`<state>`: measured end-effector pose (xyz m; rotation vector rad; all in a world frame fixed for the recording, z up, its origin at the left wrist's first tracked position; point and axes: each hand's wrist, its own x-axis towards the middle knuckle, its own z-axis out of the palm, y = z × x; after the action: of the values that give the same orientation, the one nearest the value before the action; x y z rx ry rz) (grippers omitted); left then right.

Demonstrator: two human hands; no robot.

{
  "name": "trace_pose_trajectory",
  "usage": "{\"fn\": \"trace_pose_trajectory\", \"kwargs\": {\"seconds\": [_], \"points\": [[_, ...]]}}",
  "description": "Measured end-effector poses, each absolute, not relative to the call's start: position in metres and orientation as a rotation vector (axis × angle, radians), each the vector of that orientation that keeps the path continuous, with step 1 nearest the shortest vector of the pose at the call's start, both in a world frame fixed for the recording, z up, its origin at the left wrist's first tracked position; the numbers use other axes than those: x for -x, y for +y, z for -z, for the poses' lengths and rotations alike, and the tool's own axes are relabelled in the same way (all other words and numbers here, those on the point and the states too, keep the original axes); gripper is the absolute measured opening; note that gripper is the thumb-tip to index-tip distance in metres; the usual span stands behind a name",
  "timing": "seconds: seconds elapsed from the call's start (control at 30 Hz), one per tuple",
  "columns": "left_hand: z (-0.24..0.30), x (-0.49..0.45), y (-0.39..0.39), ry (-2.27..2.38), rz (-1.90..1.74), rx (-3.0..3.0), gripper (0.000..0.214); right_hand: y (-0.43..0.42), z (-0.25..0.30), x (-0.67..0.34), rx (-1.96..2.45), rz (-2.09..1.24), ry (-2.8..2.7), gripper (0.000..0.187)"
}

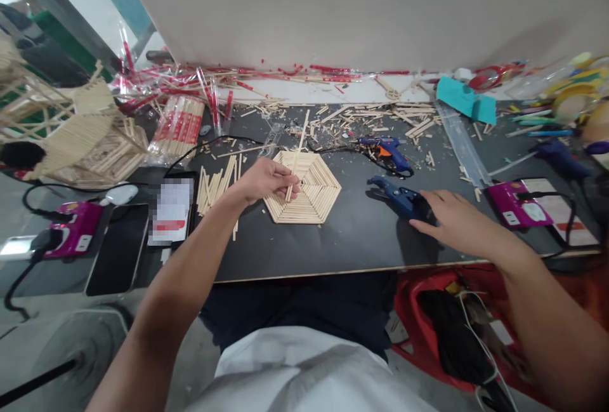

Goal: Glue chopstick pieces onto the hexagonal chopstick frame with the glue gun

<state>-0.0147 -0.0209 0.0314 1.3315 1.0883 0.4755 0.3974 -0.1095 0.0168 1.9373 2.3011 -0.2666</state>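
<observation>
Between the thumb and fingers of my left hand (pixel 270 181) is a thin wooden stick (pixel 302 136), its upper end pointing away from me. That hand is over a flat hexagonal panel (pixel 316 199) built of wooden sticks laid in rings, and it hides the panel's left part. To the right, my right hand (pixel 445 216) is closed around the handle end of a dark blue hand cutter (pixel 399 198), whose jaws point left toward the panel. Loose wooden sticks (pixel 216 183) lie in a pile beside my left wrist.
A blue glue gun (pixel 387 150) lies beyond the cutter, with stick offcuts (pixel 371 117) scattered behind. Phones (pixel 118 247) and purple power sockets (pixel 76 228) flank the work area. A stick-built model (pixel 90 139) stands at left; a red chair (pixel 413 310) is below right.
</observation>
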Motion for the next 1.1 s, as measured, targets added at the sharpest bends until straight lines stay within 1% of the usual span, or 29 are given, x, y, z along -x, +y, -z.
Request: {"fn": "trace_pose_trajectory", "kwargs": {"seconds": [0.1, 0.17, 0.3, 0.47, 0.53, 0.7, 0.8, 0.97, 1.1], "points": [[-0.032, 0.016, -0.023, 1.090, -0.479, -1.345, 0.030, -0.110, -0.031, -0.390, -2.021, 0.379, 2.247, 0.042], [-0.030, 0.017, -0.023, 1.065, -0.501, -1.380, 0.031, -0.108, -0.040, -0.380, -2.117, 0.501, 2.219, 0.030], [-0.025, 0.017, -0.022, 1.044, -0.509, -1.424, 0.031, -0.094, -0.053, -0.348, -2.079, 0.703, 2.239, 0.033], [-0.024, 0.015, -0.023, 1.046, -0.531, -1.452, 0.028, -0.068, -0.060, -0.300, -1.869, 0.801, 2.449, 0.028], [-0.022, 0.014, -0.023, 1.056, -0.601, -1.480, 0.026, -0.059, -0.061, -0.287, -1.860, 0.785, 2.443, 0.031], [-0.010, 0.010, -0.020, 1.140, -0.900, -1.644, 0.024, -0.046, -0.050, -0.285, -1.986, 0.600, 2.426, 0.036], [-0.004, 0.006, -0.018, 1.216, -1.057, -1.629, 0.024, -0.051, -0.037, -0.296, -2.125, 0.428, 2.378, 0.047], [-0.004, 0.003, -0.019, 1.281, -1.116, -1.599, 0.020, -0.078, -0.016, -0.311, -2.301, 0.051, 2.170, 0.067], [-0.004, -0.001, -0.022, 1.245, -1.133, -1.598, 0.019, -0.099, -0.005, -0.317, -2.353, -0.098, 2.205, 0.075]]}}
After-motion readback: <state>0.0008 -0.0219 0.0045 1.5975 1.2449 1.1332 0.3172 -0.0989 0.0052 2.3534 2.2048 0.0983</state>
